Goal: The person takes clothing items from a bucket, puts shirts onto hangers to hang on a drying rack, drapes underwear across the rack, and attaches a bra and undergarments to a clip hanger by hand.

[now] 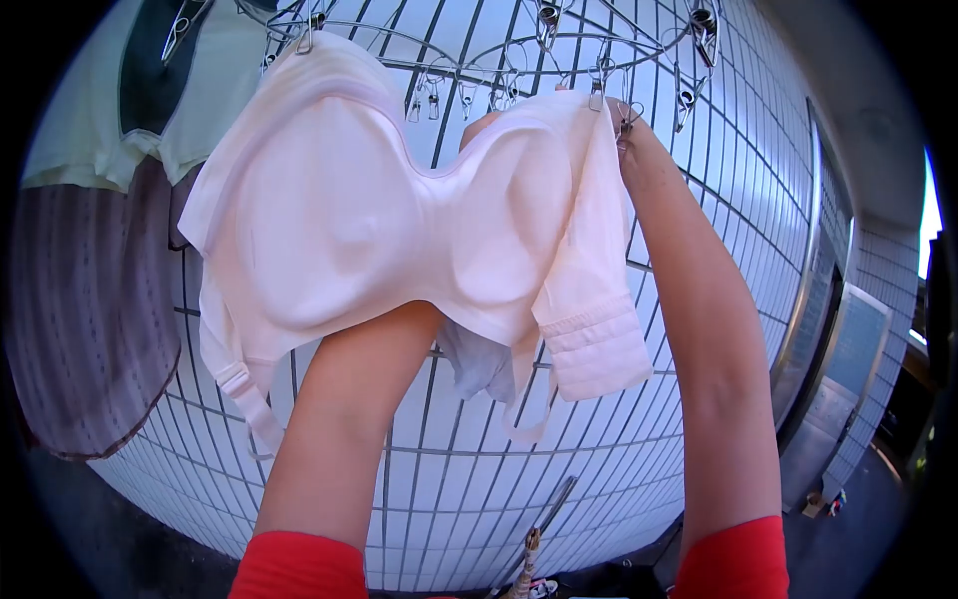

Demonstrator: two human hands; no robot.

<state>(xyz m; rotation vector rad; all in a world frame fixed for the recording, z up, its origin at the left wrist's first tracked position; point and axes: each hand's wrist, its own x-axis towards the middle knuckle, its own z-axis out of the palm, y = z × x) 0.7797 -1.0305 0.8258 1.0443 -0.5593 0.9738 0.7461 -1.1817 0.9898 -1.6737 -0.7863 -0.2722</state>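
Observation:
A pale pink bra (339, 220) hangs from metal clips, its cups towards me. One clip (311, 30) bites its upper left edge, and another clip (599, 85) is at its upper right. From below, my left forearm passes behind the bra. A small part of my left hand (479, 130) shows above the dip between the cups; its fingers are mostly hidden. My right hand (631, 128) is raised at the bra's upper right edge, close against a clip. Its fingers are largely covered by cloth and clips, so their grip cannot be made out.
A round wire hanger (449, 60) with several dangling clips spans the top. Pale shorts (70, 130) and a dark patterned cloth (90, 309) hang at left. Behind is a white tiled wall (479, 499). A greyish cloth (474, 359) hangs behind the bra. A doorway (818, 329) stands at right.

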